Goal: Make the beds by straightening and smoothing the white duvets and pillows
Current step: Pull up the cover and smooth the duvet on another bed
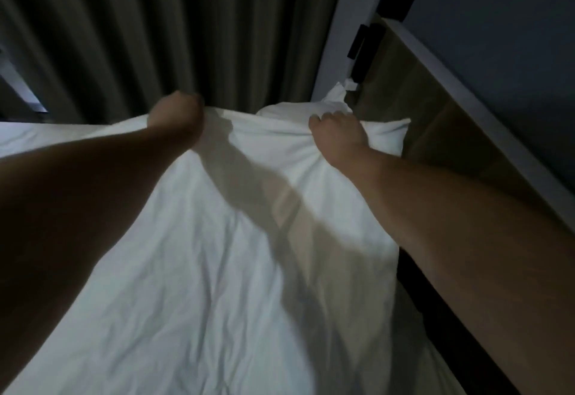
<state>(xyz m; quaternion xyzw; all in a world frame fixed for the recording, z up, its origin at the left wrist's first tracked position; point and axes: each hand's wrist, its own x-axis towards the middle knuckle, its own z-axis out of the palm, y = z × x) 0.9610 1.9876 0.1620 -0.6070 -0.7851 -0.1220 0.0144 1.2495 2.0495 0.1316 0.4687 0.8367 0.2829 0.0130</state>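
A white, creased duvet [199, 254] covers the bed from the bottom of the view up to both of my hands. My left hand [179, 117] grips the duvet's far edge in a fist, and the cloth bunches under it. About an arm's width to the right, my right hand [337, 136] grips the same edge, fingers curled into gathered folds. A white pillow [385, 133] lies just beyond my right hand against the headboard. Its left part is hidden behind the raised duvet edge.
A wooden headboard [435, 120] with a white top rail runs along the right side. Dark pleated curtains [155, 36] hang behind the bed. A dark gap [435, 307] separates the mattress from the headboard. More white bedding [37, 136] stretches to the left.
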